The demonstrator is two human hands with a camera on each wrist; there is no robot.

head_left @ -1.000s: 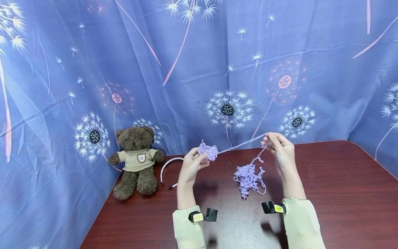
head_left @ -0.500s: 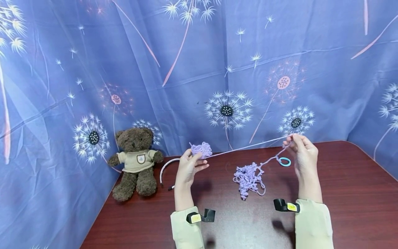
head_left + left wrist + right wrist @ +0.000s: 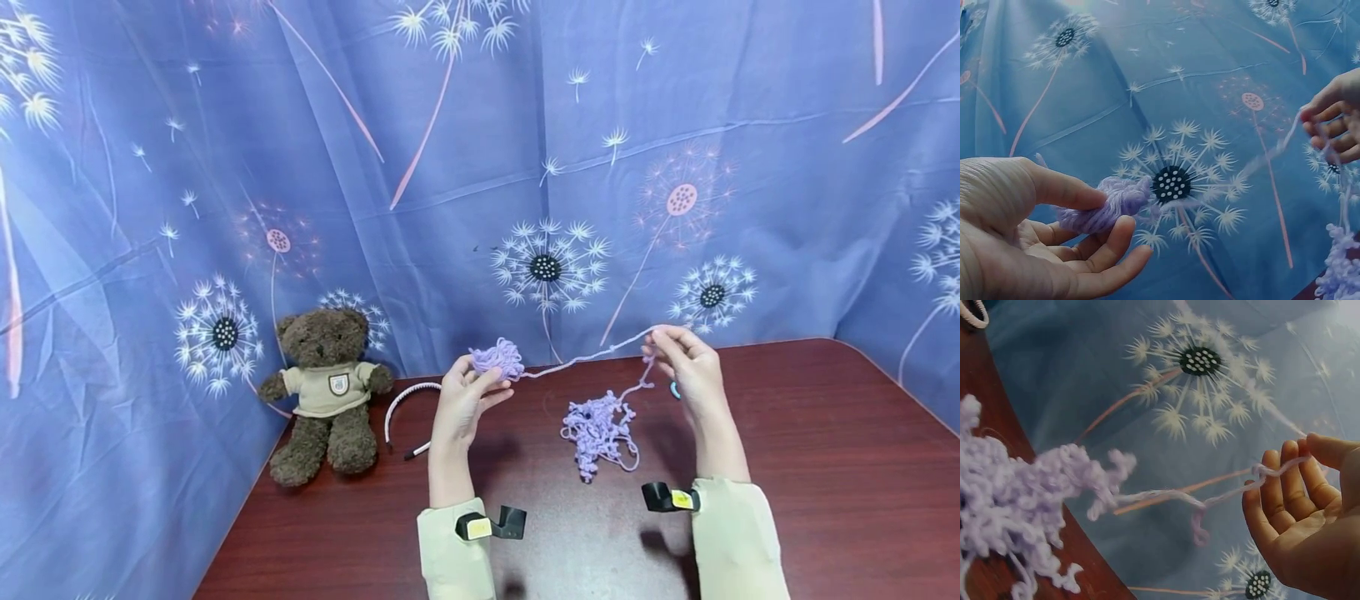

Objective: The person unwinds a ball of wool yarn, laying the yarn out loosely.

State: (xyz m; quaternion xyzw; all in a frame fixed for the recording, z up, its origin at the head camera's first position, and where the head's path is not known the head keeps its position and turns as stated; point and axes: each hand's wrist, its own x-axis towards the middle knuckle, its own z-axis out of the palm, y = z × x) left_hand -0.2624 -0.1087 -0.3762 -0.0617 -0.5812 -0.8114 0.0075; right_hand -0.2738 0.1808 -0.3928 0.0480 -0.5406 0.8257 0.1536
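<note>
My left hand (image 3: 461, 404) grips a small wound bundle of lilac yarn (image 3: 498, 358) between thumb and fingers, above the table's back. From the bundle a slightly slack strand (image 3: 577, 360) runs right to my right hand (image 3: 693, 371), whose thumb and forefinger pinch it. Below the right hand the strand drops to a loose tangle of the same yarn (image 3: 600, 429) lying on the table. In the left wrist view the thumb presses the bundle (image 3: 1107, 203) onto the fingers. In the right wrist view the other fingers curve loosely beside the hanging strand (image 3: 1172, 495).
A brown teddy bear (image 3: 326, 396) in a beige shirt sits at the table's left. Beside it lies a white headband (image 3: 392, 408), partly hidden by the left hand. A turquoise ring (image 3: 675, 390) shows behind the right hand on the dark red table (image 3: 840, 467). A blue dandelion-print curtain (image 3: 480, 167) hangs behind.
The right hand moved right, drawing the strand taut, then came back left, and the strand slackened. The turquoise ring came into view and is now mostly covered. The left hand shifted slightly left and back.
</note>
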